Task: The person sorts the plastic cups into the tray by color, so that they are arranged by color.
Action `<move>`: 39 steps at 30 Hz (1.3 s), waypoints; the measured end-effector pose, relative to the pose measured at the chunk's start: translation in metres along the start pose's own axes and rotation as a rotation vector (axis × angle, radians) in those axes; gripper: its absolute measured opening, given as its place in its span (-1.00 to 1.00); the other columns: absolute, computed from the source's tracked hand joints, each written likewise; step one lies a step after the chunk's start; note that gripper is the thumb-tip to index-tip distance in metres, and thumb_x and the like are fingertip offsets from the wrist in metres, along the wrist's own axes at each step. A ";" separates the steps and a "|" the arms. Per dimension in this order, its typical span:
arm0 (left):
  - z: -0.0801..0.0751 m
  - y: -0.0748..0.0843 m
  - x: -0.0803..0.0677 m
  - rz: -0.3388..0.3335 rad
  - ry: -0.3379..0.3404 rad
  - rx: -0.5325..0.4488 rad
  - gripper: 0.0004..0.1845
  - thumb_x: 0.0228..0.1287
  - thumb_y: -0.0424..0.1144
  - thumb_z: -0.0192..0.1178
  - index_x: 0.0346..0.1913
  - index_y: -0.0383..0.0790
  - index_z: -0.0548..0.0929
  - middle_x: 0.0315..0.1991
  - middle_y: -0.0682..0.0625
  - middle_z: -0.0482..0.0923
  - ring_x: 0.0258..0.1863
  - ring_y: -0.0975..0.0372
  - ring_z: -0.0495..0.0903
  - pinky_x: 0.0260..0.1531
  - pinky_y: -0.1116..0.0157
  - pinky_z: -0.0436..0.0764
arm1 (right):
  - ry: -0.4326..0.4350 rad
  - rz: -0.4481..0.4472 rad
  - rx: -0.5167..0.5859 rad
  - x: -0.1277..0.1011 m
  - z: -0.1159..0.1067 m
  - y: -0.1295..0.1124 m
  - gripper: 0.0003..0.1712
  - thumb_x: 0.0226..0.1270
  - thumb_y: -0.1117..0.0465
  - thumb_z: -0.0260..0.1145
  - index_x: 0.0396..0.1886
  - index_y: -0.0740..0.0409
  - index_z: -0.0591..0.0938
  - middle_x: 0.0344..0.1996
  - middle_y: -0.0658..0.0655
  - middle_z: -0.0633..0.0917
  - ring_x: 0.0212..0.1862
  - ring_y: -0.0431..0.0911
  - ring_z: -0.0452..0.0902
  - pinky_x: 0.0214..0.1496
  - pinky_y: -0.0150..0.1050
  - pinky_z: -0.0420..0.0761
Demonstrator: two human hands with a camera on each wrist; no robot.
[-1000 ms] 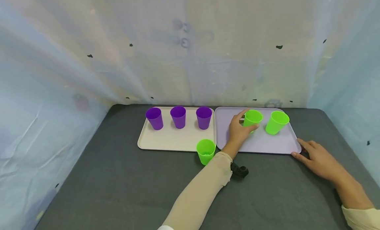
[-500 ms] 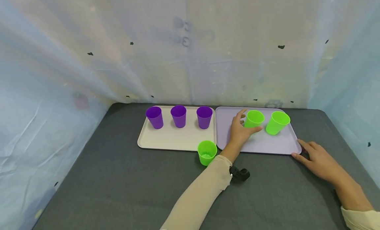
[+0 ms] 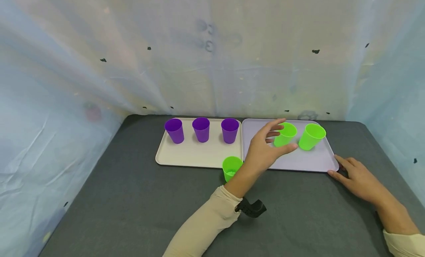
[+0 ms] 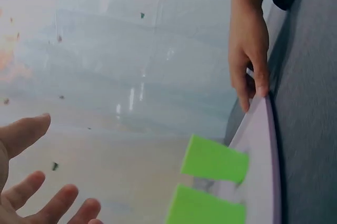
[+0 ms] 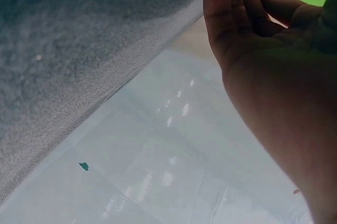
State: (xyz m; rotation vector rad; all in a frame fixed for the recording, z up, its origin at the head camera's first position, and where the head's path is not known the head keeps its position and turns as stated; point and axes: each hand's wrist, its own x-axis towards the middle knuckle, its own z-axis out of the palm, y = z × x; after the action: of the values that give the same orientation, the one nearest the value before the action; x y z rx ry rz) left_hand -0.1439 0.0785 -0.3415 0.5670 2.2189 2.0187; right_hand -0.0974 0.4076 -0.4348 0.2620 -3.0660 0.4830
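Observation:
In the head view my left hand [image 3: 262, 150] is raised with its thumb and fingers spread, holding nothing. It hovers in front of a green cup [image 3: 286, 134] on the lavender tray [image 3: 292, 161]. Another green cup [image 3: 311, 137] stands to that cup's right on the same tray. At the tray's near right corner, my right hand [image 3: 360, 183] pinches the rim between thumb and fingers. A third green cup [image 3: 231, 166] sits at the front edge of the cream tray [image 3: 189, 153], partly hidden behind my left wrist. The left wrist view shows my left fingers [image 4: 58, 197] apart from the green cups.
Three purple cups, the left one [image 3: 175, 131], the middle one [image 3: 201, 129] and the right one [image 3: 230, 131], stand in a row on the cream tray. Both trays lie side by side on a dark grey tabletop [image 3: 132, 212]. Pale curtains [image 3: 232, 83] hang behind and at both sides.
My left hand has let go of the left green cup on the lavender tray and drawn back and up. My right hand has stayed at the tray corner.

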 end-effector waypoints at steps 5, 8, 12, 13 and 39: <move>-0.037 0.005 -0.017 0.067 -0.096 0.135 -0.30 0.10 -0.10 0.51 0.34 0.15 0.51 0.18 0.22 0.58 0.15 0.41 0.54 0.26 0.30 0.43 | 0.009 -0.001 0.005 -0.002 0.003 0.000 -0.18 0.45 -0.04 0.26 0.35 0.57 0.32 -0.03 0.53 0.52 -0.07 0.30 0.49 -0.13 0.25 0.45; -0.066 0.002 -0.028 0.083 -0.120 0.211 -0.34 0.10 -0.10 0.50 0.30 0.11 0.54 0.20 0.22 0.58 0.19 0.37 0.51 0.31 0.22 0.40 | 0.011 -0.009 0.008 -0.002 0.002 0.001 -0.19 0.46 -0.04 0.26 0.36 0.56 0.31 -0.02 0.54 0.51 -0.06 0.31 0.48 -0.12 0.26 0.45; -0.098 -0.008 -0.042 0.055 -0.110 0.276 -0.39 0.10 -0.09 0.50 0.26 0.12 0.57 0.17 0.21 0.58 0.20 0.30 0.52 0.28 0.14 0.42 | 0.030 -0.029 0.001 -0.001 0.000 0.003 -0.21 0.45 -0.01 0.27 0.36 0.54 0.32 -0.03 0.52 0.52 -0.06 0.30 0.49 -0.13 0.25 0.45; -0.104 -0.011 -0.045 0.047 -0.107 0.286 -0.39 0.10 -0.09 0.50 0.26 0.11 0.57 0.17 0.19 0.59 0.20 0.26 0.53 0.27 0.11 0.43 | 0.033 -0.033 0.002 -0.001 -0.001 0.003 -0.22 0.45 -0.01 0.27 0.36 0.53 0.32 -0.03 0.52 0.52 -0.06 0.30 0.49 -0.13 0.25 0.45; -0.124 -0.059 -0.072 -0.004 -0.139 0.454 -0.26 0.04 -0.08 0.54 0.32 -0.03 0.51 0.22 0.07 0.54 0.21 0.18 0.54 0.16 0.10 0.59 | -0.016 -0.012 0.024 -0.003 -0.001 0.004 -0.17 0.45 -0.02 0.27 0.40 0.54 0.27 0.01 0.51 0.50 -0.03 0.30 0.47 -0.10 0.25 0.44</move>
State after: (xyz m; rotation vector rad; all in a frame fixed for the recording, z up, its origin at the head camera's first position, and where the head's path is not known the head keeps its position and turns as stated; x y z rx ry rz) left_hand -0.1278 -0.0653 -0.3971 0.7132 2.5888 1.4164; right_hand -0.0949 0.4126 -0.4352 0.2857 -3.0746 0.5204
